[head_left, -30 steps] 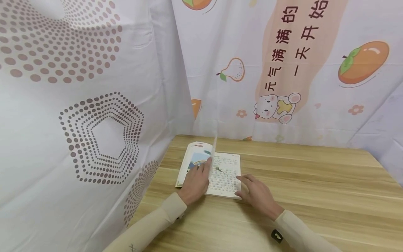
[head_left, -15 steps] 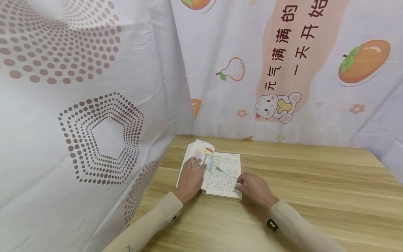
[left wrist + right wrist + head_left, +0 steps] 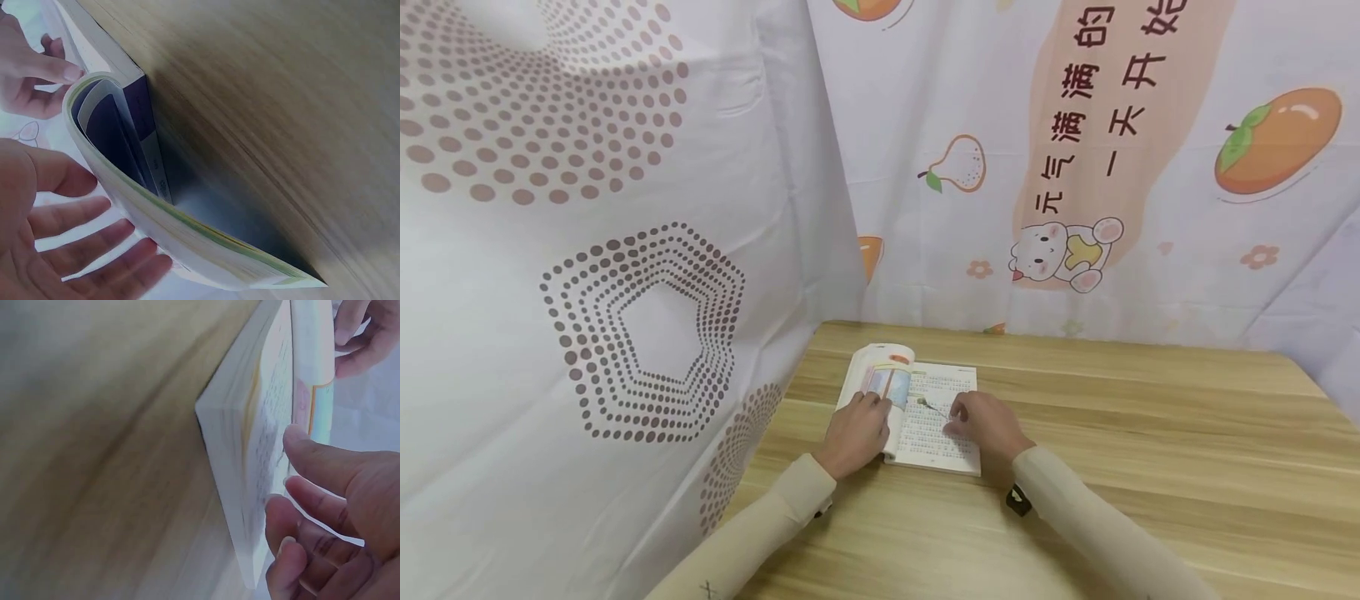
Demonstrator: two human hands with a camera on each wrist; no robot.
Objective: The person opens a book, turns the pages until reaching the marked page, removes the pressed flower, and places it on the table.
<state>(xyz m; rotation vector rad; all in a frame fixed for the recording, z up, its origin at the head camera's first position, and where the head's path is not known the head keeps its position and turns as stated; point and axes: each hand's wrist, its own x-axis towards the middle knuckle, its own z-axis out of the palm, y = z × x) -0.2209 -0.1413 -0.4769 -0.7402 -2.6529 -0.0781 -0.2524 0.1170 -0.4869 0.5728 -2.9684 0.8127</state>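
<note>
An open book [image 3: 934,452] lies on the table, its left pages bowed up from the spine and bearing a coloured picture. Text fills the right page. My left hand [image 3: 855,433] rests on the left pages; the left wrist view shows its fingers [image 3: 87,250] spread along the curved stack. Over the right page is my right hand [image 3: 990,423], its fingertips close above the print. In the right wrist view the thumb [image 3: 306,444] is stretched out and the other fingers are loosely bent, with nothing between them.
The wood-grain table [image 3: 1120,442] extends to the right of the book. A white dotted curtain [image 3: 790,250] hangs close on the left, and a printed curtain [image 3: 955,283] with fruit pictures and lettering hangs behind the table. A small black device [image 3: 1018,500] sits at the right cuff.
A raised page has come down to the left under my left hand, showing a different picture. My right hand has moved from the book's right edge in over the right page.
</note>
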